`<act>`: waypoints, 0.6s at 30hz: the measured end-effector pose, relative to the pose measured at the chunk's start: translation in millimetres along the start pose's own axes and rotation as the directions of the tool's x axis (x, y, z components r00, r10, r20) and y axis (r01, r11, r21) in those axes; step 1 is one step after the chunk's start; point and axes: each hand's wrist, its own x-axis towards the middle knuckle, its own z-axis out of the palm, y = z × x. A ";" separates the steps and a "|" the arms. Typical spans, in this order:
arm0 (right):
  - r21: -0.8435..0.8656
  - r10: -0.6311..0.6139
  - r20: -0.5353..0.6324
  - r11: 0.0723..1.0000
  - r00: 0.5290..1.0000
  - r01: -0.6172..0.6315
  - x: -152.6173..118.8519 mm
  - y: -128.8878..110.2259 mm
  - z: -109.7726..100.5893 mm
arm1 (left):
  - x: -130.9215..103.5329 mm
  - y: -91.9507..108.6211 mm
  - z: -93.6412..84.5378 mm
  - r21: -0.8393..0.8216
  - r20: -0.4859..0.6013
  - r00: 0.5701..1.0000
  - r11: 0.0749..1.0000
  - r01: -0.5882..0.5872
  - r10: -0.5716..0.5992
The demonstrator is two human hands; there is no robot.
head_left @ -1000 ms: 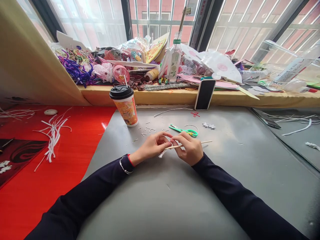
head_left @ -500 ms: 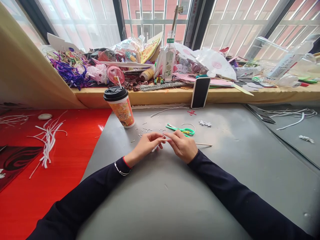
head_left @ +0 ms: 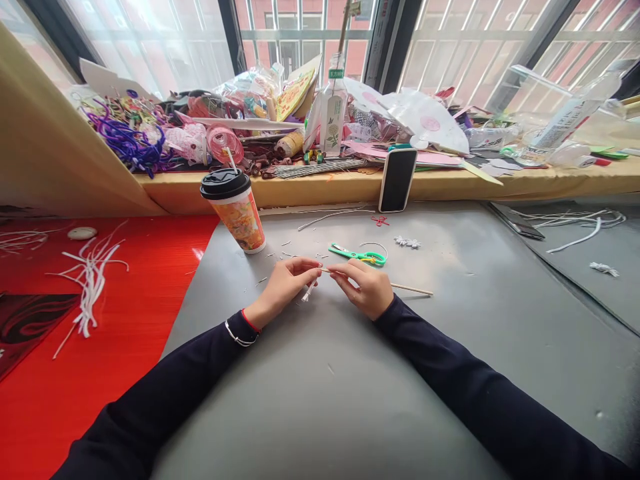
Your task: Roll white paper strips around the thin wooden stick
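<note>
My right hand (head_left: 369, 288) is closed around a thin wooden stick (head_left: 413, 290). The stick's tail juts out to the right, and its tip reaches my left fingertips. My left hand (head_left: 284, 285) pinches a small piece of white cord (head_left: 309, 292), whose end hangs below the fingers; the rest of it is hidden. The fingertips of both hands nearly meet above the grey tabletop (head_left: 330, 400). Just beyond them lie green-handled scissors (head_left: 357, 255), with short white cord scraps to their left.
A lidded paper cup (head_left: 237, 213) with a straw stands back left. A phone (head_left: 397, 180) leans against the cluttered sill. White knotted cord (head_left: 407, 243) and a red knot (head_left: 380, 221) lie at the back. More white cords (head_left: 93, 280) are on the red surface.
Both hands have shifted slightly, and the stick's tip now shows between the fingertips. The white cord end below my left hand is more visible. The whole view has moved a little.
</note>
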 end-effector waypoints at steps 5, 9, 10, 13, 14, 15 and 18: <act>-0.021 -0.005 -0.005 1.000 1.000 0.004 0.1 0.9 -1.1 | -1.7 2.6 1.6 0.038 0.017 1.000 0.999 -0.018 0.018; 0.068 -0.084 0.037 0.994 0.996 0.082 0.4 0.4 -1.5 | -2.1 3.6 2.3 0.037 0.027 0.999 0.999 -0.026 0.025; 0.082 -0.089 0.035 0.993 0.995 0.086 0.7 0.1 -1.4 | -2.1 3.7 2.4 0.031 0.030 0.999 0.999 -0.021 0.020; 0.093 -0.054 0.007 0.994 0.999 0.053 1.8 -0.5 -1.2 | -2.3 3.7 2.9 -0.009 0.044 0.999 1.000 -0.007 0.007; 0.093 -0.041 -0.002 0.995 0.999 0.041 2.0 -0.6 -1.2 | -2.2 3.5 3.0 -0.026 0.051 0.999 1.000 -0.003 0.005; 0.093 -0.031 -0.009 0.995 0.999 0.032 2.2 -0.8 -1.4 | -2.2 3.2 3.1 -0.042 0.055 0.998 0.999 -0.001 0.003; 0.092 -0.006 -0.005 0.996 1.000 0.006 2.1 -1.6 -2.3 | -1.8 2.1 3.1 -0.072 0.053 0.999 0.997 -0.006 0.009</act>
